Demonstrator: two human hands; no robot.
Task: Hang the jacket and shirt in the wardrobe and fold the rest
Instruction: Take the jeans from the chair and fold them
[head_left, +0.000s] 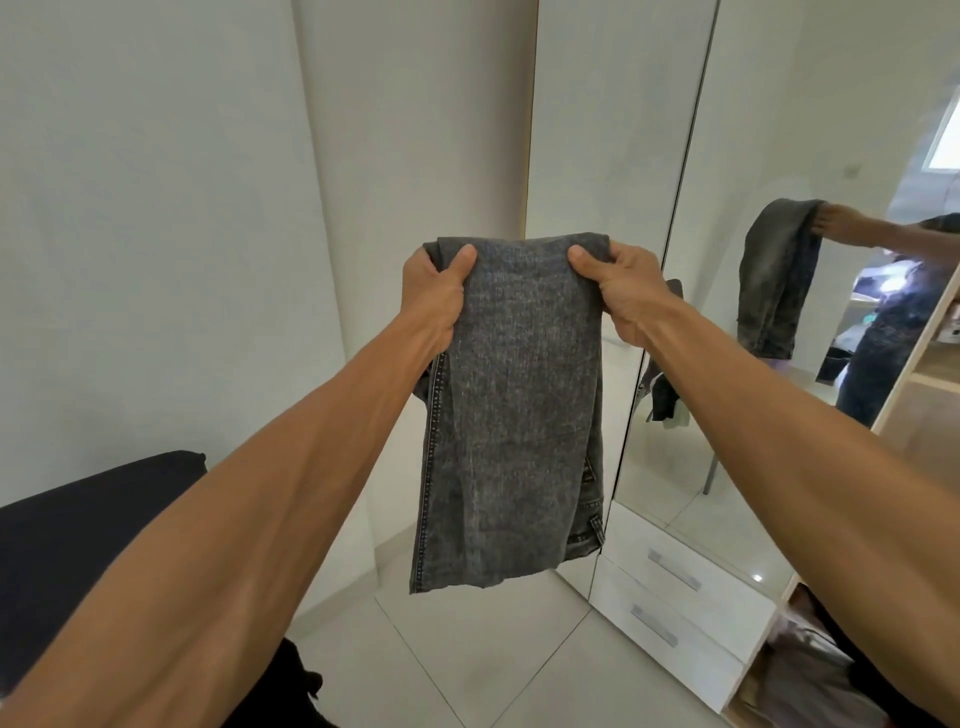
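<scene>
A pair of dark grey jeans (514, 415) hangs folded over in the air at chest height in front of me. My left hand (436, 291) grips the fold's top left corner, thumb on the front. My right hand (618, 286) grips the top right corner the same way. The doubled cloth drops straight down, its hem and waistband ends hanging above the floor. The wardrobe (919, 395) stands open at the right, with wooden shelves showing.
A mirrored wardrobe door (779, 260) reflects me and the jeans. Below it are two white drawers (675, 597). A black bed or sofa (78, 545) lies at the lower left, dark clothing (280, 686) beside it. Clothes sit in the wardrobe's bottom compartment (810, 675). Tiled floor lies below.
</scene>
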